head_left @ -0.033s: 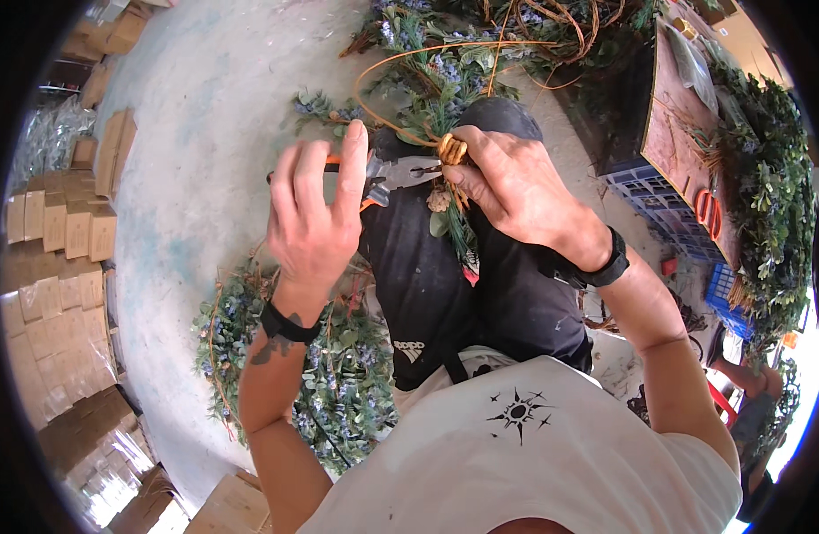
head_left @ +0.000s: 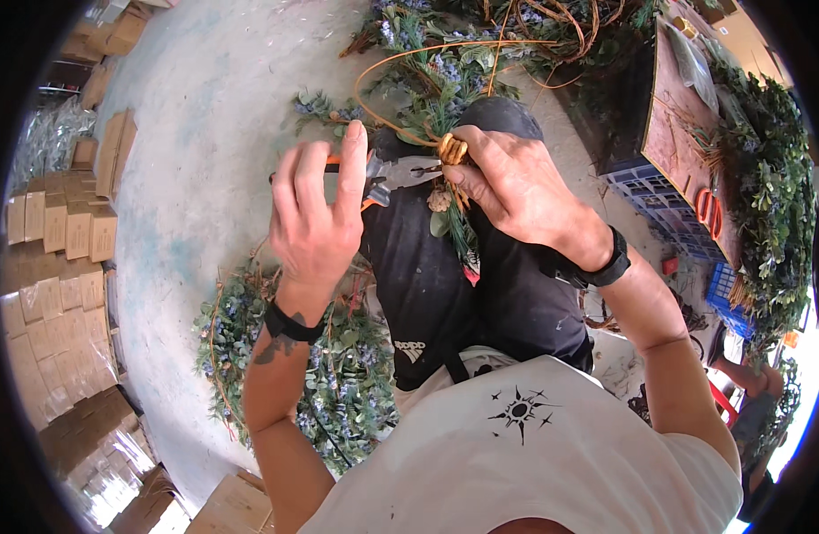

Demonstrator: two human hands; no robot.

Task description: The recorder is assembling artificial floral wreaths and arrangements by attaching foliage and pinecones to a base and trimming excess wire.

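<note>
My left hand (head_left: 318, 209) is wrapped round the orange-and-black handles of a pair of pliers (head_left: 400, 173), its index finger stretched out. The metal jaws reach right, up to the base of a coiled tan vine-like strand (head_left: 452, 149). My right hand (head_left: 516, 187) pinches that coil and the stems under it between thumb and fingers. From the coil a long loop of the same strand (head_left: 363, 78) arches away to the upper left. Below it hang a pine cone (head_left: 439, 199) and a green needled sprig with a red-and-white tip (head_left: 472, 271), over my dark trousers.
Leafy garlands with blue flowers lie on the floor ahead (head_left: 427, 67) and beside my left arm (head_left: 338, 383). At right, a board (head_left: 672, 160) on blue crates carries orange-handled scissors (head_left: 709, 212) and greenery (head_left: 765, 169). Cardboard boxes (head_left: 58, 307) are stacked at left. Another person (head_left: 756, 392) is partly visible far right.
</note>
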